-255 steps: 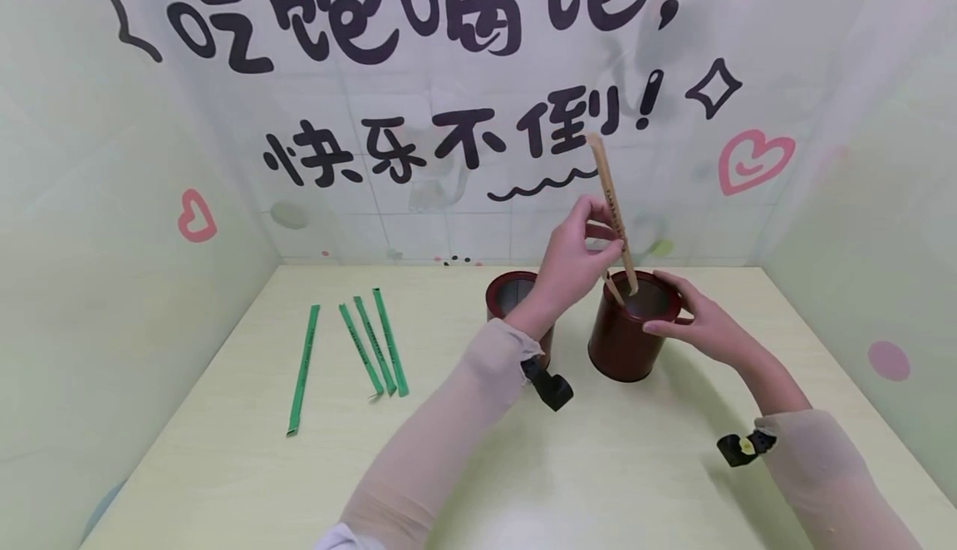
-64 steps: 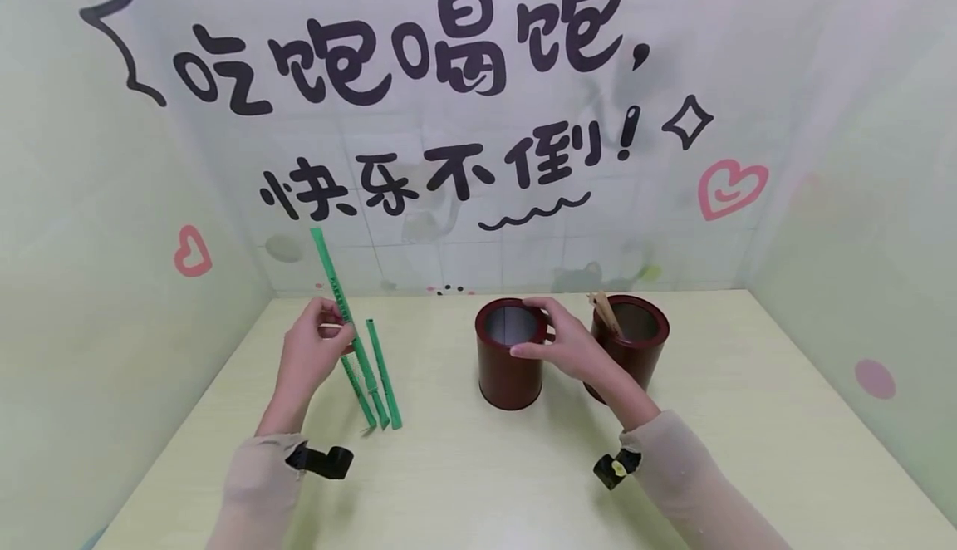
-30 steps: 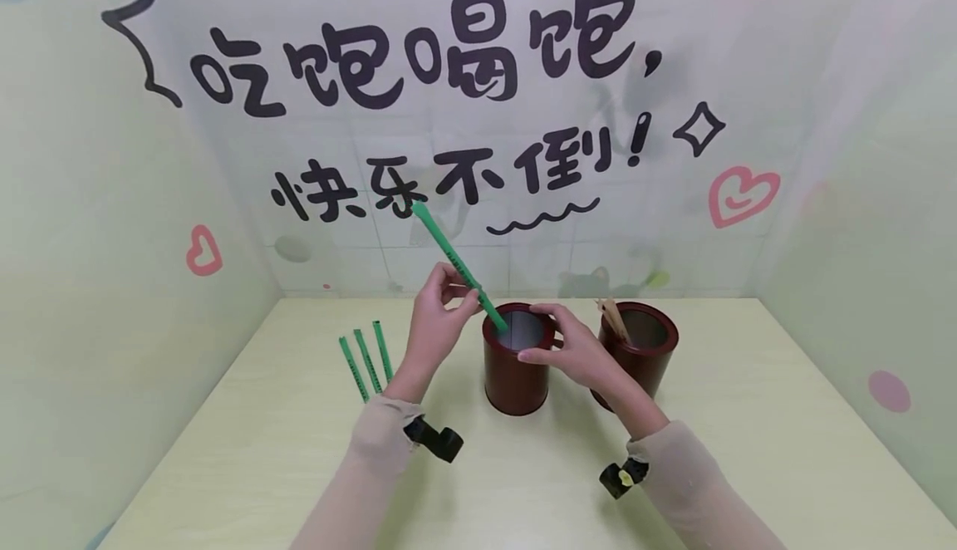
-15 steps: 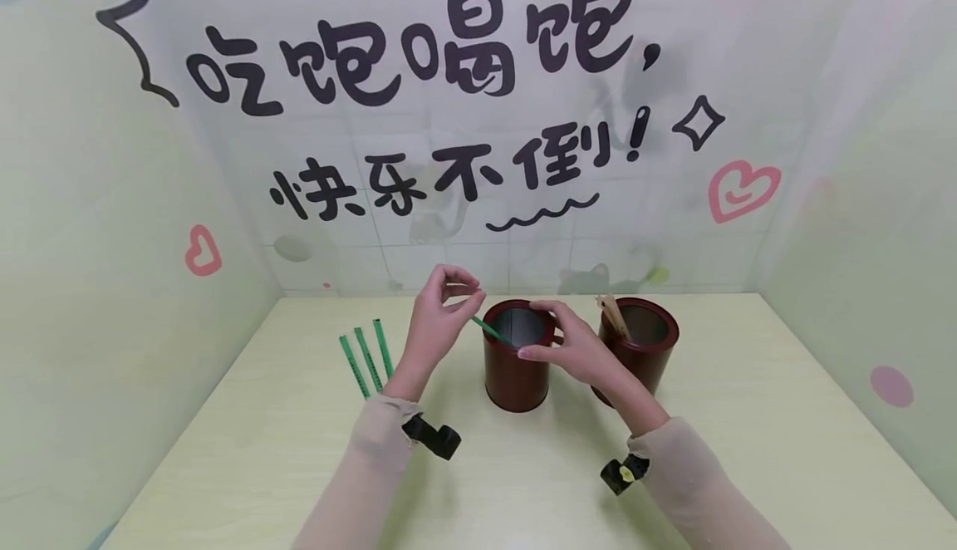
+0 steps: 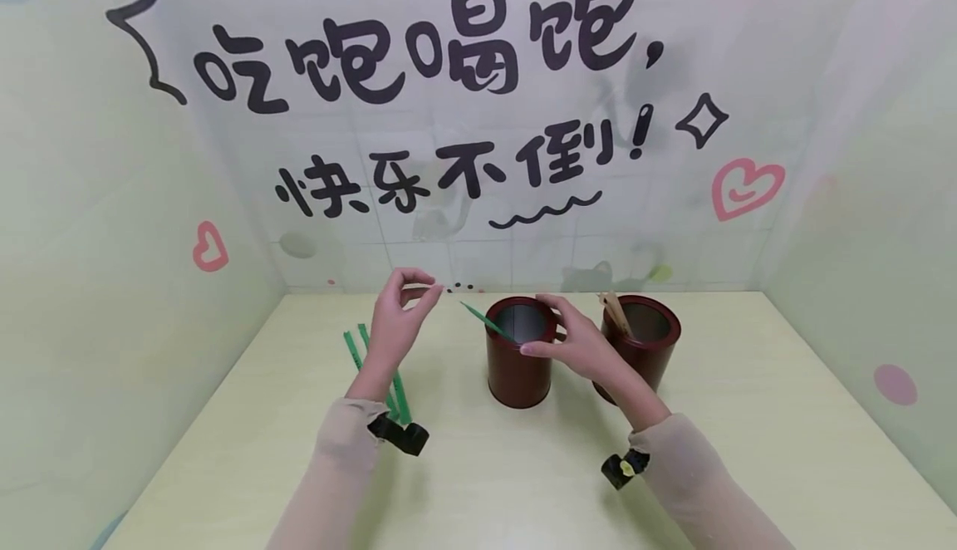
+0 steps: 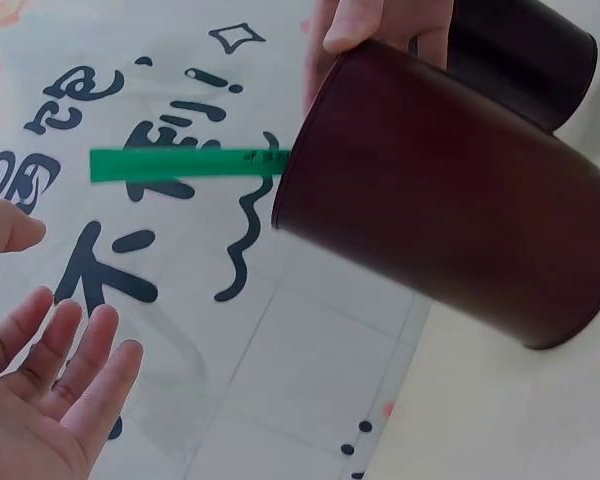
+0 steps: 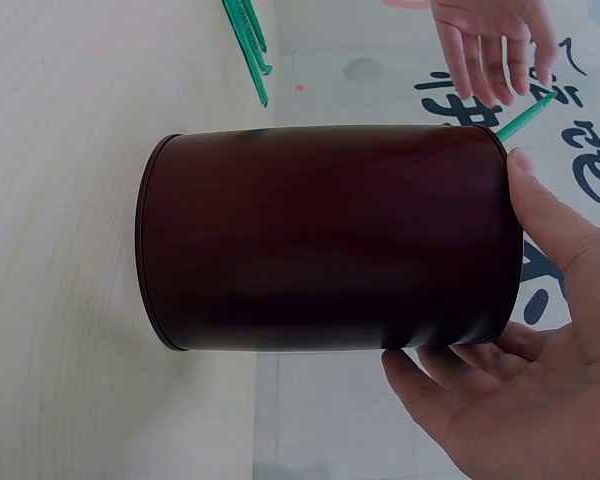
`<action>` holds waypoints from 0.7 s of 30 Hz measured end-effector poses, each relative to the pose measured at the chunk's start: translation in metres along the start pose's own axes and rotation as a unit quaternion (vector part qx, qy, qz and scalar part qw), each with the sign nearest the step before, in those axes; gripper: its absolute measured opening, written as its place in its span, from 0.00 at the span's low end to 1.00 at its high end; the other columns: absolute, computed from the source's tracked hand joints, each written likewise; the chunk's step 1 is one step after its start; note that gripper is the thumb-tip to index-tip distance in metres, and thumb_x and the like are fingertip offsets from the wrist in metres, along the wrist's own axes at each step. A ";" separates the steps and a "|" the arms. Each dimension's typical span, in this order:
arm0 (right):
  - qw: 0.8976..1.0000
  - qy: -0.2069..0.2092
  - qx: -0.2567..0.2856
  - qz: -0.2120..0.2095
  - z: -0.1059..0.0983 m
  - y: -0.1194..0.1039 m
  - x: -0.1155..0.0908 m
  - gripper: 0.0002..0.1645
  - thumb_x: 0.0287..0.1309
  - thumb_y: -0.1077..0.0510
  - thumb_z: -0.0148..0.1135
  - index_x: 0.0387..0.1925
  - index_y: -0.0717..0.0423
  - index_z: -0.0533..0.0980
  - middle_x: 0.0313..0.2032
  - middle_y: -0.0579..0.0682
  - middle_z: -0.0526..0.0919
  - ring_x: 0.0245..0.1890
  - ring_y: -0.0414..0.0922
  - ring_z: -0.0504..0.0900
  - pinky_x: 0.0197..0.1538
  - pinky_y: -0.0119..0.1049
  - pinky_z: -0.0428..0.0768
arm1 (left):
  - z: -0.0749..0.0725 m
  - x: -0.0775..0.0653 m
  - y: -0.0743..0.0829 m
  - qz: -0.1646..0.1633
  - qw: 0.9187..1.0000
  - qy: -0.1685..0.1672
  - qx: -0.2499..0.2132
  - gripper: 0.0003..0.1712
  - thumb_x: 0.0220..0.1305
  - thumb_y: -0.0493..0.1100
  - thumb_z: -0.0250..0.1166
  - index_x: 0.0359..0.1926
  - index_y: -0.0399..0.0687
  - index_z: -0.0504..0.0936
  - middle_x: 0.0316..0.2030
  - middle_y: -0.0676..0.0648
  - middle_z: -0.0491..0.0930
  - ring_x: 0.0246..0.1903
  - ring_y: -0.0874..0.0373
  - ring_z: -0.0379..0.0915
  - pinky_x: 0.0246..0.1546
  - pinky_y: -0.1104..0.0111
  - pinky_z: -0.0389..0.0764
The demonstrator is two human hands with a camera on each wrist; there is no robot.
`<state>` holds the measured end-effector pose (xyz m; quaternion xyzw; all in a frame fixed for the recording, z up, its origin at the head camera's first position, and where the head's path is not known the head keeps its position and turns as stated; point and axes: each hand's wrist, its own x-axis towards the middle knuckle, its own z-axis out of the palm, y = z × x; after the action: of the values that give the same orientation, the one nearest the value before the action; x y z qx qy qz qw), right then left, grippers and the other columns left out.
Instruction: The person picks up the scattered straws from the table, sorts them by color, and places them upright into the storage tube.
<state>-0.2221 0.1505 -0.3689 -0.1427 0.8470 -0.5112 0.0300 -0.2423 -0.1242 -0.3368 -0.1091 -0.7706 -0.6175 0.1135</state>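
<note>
A dark red cylindrical canister [image 5: 517,380] stands upright on the table, and my right hand [image 5: 576,340] grips it at the rim, thumb in front and fingers behind. One slim green printed packet [image 5: 484,319] leans inside it, its top poking out over the left rim. My left hand [image 5: 401,315] is in the air left of that packet, fingers loosely bent and holding nothing. The left wrist view shows a gap between the left hand [image 6: 55,400] and the flat green packet [image 6: 180,163]. The packet's lower end is hidden within the canister.
A second dark red canister [image 5: 652,357] stands just right, partly behind the right arm, with several brown packets [image 5: 615,315] leaning in it. More green packets [image 5: 404,407] lie on the table at left, partly covered by the left arm. A printed backdrop [image 5: 463,259] rises behind.
Earlier, my left hand was at the right canister with a brown packet. It later took a green packet from the table, lowered it into the left canister, released it and moved left.
</note>
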 end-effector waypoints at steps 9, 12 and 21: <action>1.000 -0.012 0.008 0.002 0.003 -0.001 -0.001 0.55 0.55 0.49 0.74 0.76 0.55 0.53 0.76 0.56 0.57 0.75 0.60 0.60 0.71 0.58 0.69 | -0.041 -0.009 -0.018 -0.030 0.999 0.027 0.008 0.19 0.72 0.44 0.59 0.56 0.38 0.68 0.53 0.46 0.71 0.47 0.63 0.76 0.48 0.80 0.80; 1.000 -0.019 0.011 -0.001 0.002 -0.001 0.000 0.55 0.55 0.50 0.74 0.76 0.56 0.53 0.76 0.56 0.57 0.75 0.60 0.59 0.72 0.57 0.68 | -0.053 -0.012 -0.025 -0.044 0.998 0.037 -0.005 0.19 0.72 0.44 0.59 0.56 0.37 0.68 0.50 0.50 0.71 0.44 0.69 0.77 0.50 0.79 0.81; 1.000 -0.022 0.007 -0.008 0.001 -0.002 0.002 0.54 0.56 0.51 0.73 0.76 0.56 0.53 0.76 0.56 0.58 0.75 0.60 0.59 0.72 0.58 0.68 | -0.079 -0.014 -0.049 -0.108 0.990 0.082 -0.028 0.21 0.73 0.46 0.58 0.57 0.37 0.67 0.47 0.52 0.70 0.40 0.72 0.78 0.50 0.77 0.83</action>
<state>-0.2233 0.1488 -0.3675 -0.1604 0.8413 -0.5143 0.0457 -0.2405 -0.2123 -0.3701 0.0227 -0.7484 -0.6543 0.1062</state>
